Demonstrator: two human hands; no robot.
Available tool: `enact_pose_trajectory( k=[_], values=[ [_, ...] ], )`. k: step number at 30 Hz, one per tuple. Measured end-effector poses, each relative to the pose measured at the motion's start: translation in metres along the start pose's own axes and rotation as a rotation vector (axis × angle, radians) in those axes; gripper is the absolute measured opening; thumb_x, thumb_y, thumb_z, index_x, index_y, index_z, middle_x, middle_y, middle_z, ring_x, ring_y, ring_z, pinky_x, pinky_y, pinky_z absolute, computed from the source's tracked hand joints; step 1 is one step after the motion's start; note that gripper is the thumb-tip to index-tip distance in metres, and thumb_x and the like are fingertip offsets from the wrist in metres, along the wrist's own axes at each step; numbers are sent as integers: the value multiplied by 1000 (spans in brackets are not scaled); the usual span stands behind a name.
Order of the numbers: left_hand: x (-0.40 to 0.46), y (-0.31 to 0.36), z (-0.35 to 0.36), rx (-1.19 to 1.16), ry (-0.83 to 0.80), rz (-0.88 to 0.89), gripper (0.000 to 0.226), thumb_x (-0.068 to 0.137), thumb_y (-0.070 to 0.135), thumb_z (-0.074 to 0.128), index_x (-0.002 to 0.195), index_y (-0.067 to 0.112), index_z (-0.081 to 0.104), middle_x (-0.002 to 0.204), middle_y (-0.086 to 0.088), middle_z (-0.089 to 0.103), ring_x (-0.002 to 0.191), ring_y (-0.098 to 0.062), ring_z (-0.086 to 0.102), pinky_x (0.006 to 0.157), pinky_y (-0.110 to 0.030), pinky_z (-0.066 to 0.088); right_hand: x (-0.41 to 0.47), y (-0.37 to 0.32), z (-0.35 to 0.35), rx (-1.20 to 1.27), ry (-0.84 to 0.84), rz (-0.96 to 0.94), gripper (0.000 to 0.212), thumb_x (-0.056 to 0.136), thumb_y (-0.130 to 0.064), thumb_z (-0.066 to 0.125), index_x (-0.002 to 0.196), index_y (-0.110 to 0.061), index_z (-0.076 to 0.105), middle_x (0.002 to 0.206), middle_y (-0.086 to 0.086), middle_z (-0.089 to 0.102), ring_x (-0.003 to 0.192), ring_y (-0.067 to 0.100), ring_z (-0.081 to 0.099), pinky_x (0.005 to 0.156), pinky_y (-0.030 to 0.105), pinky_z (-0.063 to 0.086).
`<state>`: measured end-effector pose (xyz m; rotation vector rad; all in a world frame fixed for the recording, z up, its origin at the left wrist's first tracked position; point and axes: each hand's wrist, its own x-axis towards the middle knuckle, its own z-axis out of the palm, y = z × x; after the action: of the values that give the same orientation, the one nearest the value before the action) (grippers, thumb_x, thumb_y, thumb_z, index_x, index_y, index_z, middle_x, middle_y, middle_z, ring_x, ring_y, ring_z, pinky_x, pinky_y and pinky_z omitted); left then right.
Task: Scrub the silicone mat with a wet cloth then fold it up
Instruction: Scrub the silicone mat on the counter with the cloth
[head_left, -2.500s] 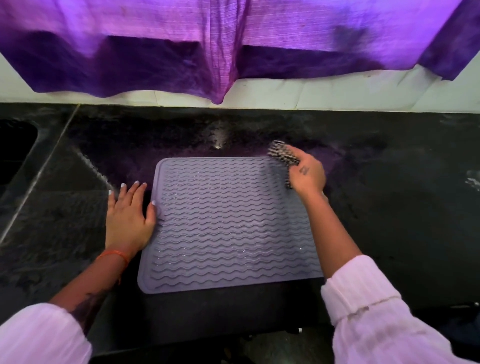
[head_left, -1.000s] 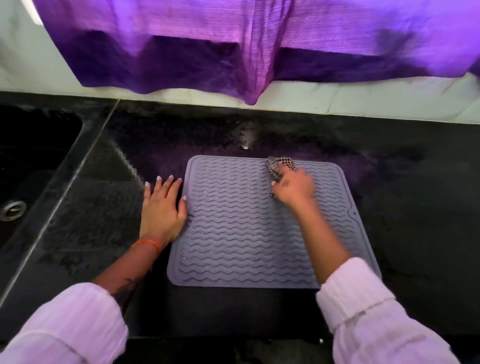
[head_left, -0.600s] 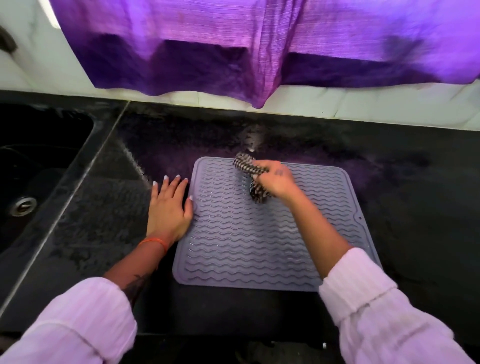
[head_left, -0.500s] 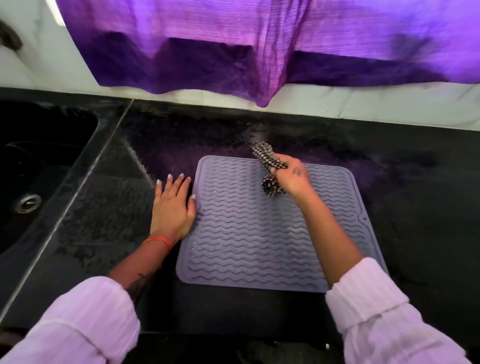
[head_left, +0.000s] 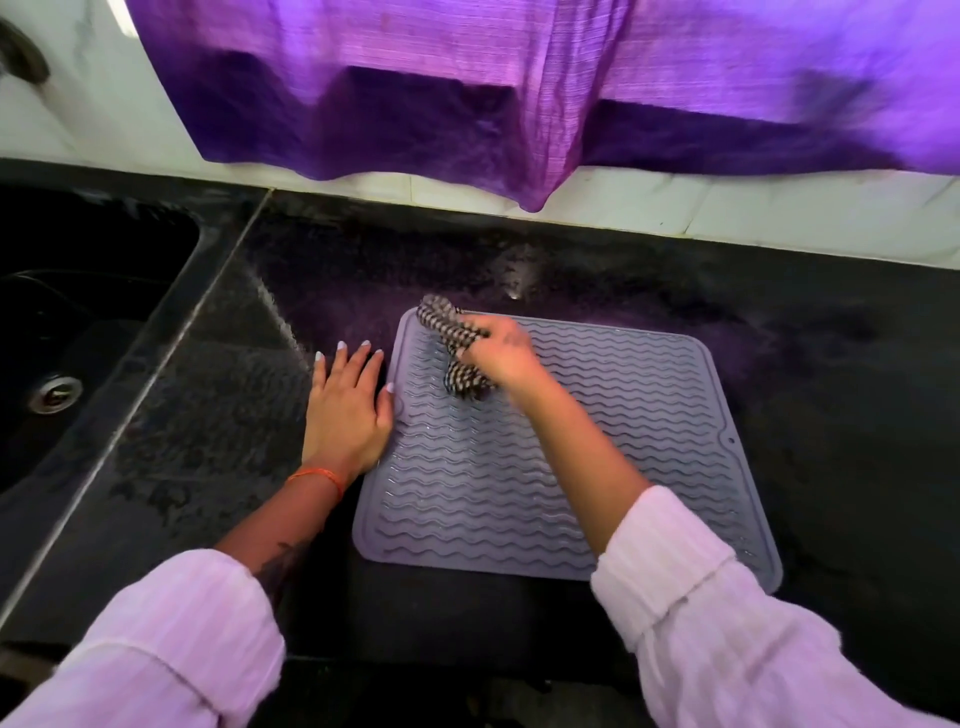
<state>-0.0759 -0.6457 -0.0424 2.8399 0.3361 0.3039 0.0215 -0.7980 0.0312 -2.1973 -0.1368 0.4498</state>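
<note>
Gripping a bunched cloth (head_left: 457, 345), right hand (head_left: 501, 356) presses it on the mat's (head_left: 597, 441) far-left corner. Left hand (head_left: 345, 410), fingers straight, lies flat at mat's left edge. Mat flat on desk (head_left: 831, 389).

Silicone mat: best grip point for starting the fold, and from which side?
Probably the near right corner of the silicone mat, approached from the right. The mat lies flat on the black countertop, and that corner is free: the left hand rests at the left edge and the right hand holds the checkered cloth far left.
</note>
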Motion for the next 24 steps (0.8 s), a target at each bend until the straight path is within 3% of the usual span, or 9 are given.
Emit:
enact_pose_trajectory(
  k=[2,5,7,9,15,18,20,22,24],
  values=[
    [0,0,0,0,0,3,60,91,35,27,141,6,42,150,-12,36,143,-31,21,118,-42,1,0,4,-19,187,85,49,49,78,-4,60,120,-29,62,110,4,68,97,20,61,72,25,50],
    [0,0,-1,-14,1,1,59,91,34,28,140,5,43,150,-12,37,143,-32,21,119,-43,2,-2,25,-31,-154,203,57,37,86,-21,55,121,-31,59,105,3,65,99,22,58,63,21,42],
    [0,0,-1,-34,-3,1,59,91,33,29,140,5,43,150,-13,37,143,-32,21,119,-44,3,-9,43,-19,-516,220,110,47,90,-46,51,132,-26,47,121,11,51,116,28,46,82,29,44],
    [0,0,-1,-35,-12,-1,60,91,34,27,141,6,42,150,-12,35,144,-31,20,119,-44,2,-15,51,1,-728,297,83,57,89,-56,46,132,-18,41,129,16,40,117,31,38,92,40,37],
    [1,0,0,-30,-28,9,60,91,35,24,142,7,41,152,-10,34,145,-29,17,119,-43,-1,-7,27,31,-758,355,2,38,91,-19,50,126,-7,43,124,22,42,109,34,45,88,35,42],
    [1,0,0,-33,-29,10,59,91,33,26,141,6,42,151,-12,35,144,-31,19,119,-45,1,-12,20,40,-619,224,-125,43,90,-25,54,129,-11,45,120,19,48,105,32,50,87,35,44],
    [2,0,0,-27,-35,10,60,90,33,26,141,7,42,151,-11,35,144,-31,19,119,-44,1,-12,17,32,-284,158,-123,42,88,-26,58,129,-18,51,114,11,59,94,21,57,78,22,45],
    [2,0,0,-30,-36,14,59,91,33,26,141,7,42,151,-11,35,144,-31,20,119,-44,1,-12,18,16,32,236,-46,36,86,-25,62,122,-23,59,98,-1,66,71,5,54,53,2,36],
    [1,-1,0,-37,-30,18,58,91,32,26,140,6,43,150,-12,36,143,-32,21,119,-44,1,-9,30,-6,108,400,38,31,87,-28,61,117,-25,60,90,-6,63,63,-2,49,43,2,32]
  ],
)
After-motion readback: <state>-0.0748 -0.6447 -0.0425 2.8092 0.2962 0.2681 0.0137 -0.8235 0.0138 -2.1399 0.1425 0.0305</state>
